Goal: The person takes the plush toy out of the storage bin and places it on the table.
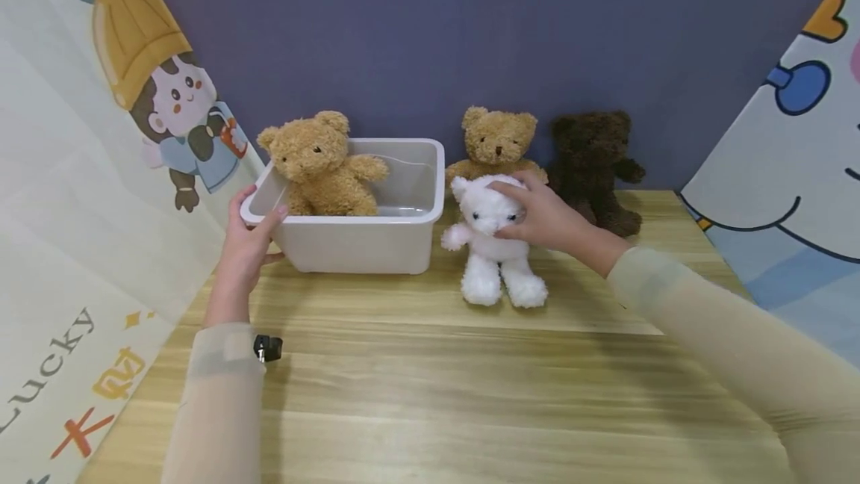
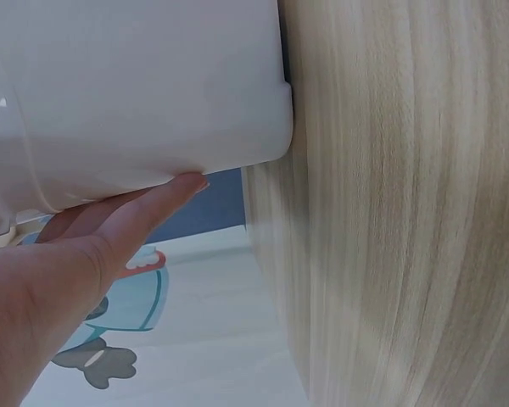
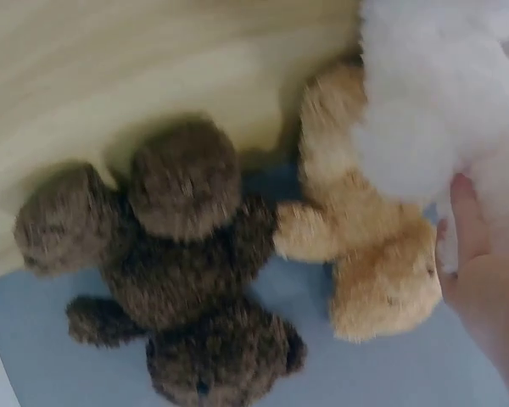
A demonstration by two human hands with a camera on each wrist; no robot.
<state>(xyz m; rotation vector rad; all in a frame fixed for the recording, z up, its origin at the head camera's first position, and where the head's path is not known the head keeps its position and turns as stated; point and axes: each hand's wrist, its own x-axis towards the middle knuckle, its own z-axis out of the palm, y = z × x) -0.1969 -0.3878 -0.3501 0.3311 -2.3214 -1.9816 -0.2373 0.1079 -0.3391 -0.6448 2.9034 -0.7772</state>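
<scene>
My left hand (image 1: 240, 252) grips the left front corner of a light grey plastic bin (image 1: 356, 249). In the left wrist view its fingers (image 2: 148, 212) lie along the bin's outer wall. Inside the bin a light brown teddy bear (image 1: 329, 181) sits upright at the left end. My right hand (image 1: 547, 215) holds a white teddy bear (image 1: 497, 249) by the head, its legs hanging down. Whether its feet touch the table, I cannot tell. The right wrist view shows the white bear's fur (image 3: 441, 93) close up, with part of the hand against it.
Behind the white bear, a second light brown teddy bear (image 1: 497, 137) sits against the dark blue back wall (image 1: 484, 28). To its right sits a dark brown teddy bear (image 1: 594, 170). Printed cloths flank the wooden table (image 1: 430, 394) on both sides.
</scene>
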